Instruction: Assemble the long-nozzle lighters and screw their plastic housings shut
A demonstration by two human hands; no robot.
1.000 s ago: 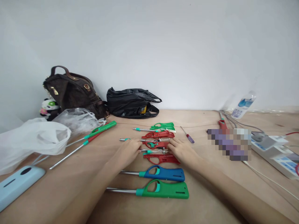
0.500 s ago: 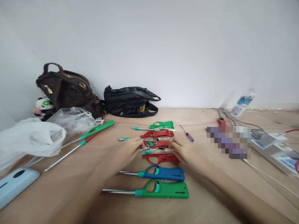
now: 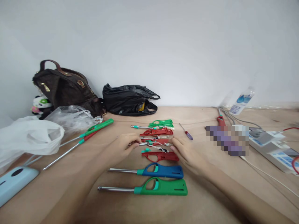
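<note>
Carefully, left hand [image 3: 129, 142] pinching a metal lighter tube [image 3: 144, 143], right hand [image 3: 184, 151] at its wired end, grip unclear, red casing half [image 3: 165, 155] just nearer, blue lighter [image 3: 173, 171] beyond that toward the wearer.

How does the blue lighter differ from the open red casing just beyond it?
The blue lighter is closed up, its outer side showing, while the red casing lies open with its moulded inside exposed. The blue lighter has a long metal rod on its left end; the red casing has none fitted. Both lie on the table, finger loop toward the left and handle toward the right.
</note>
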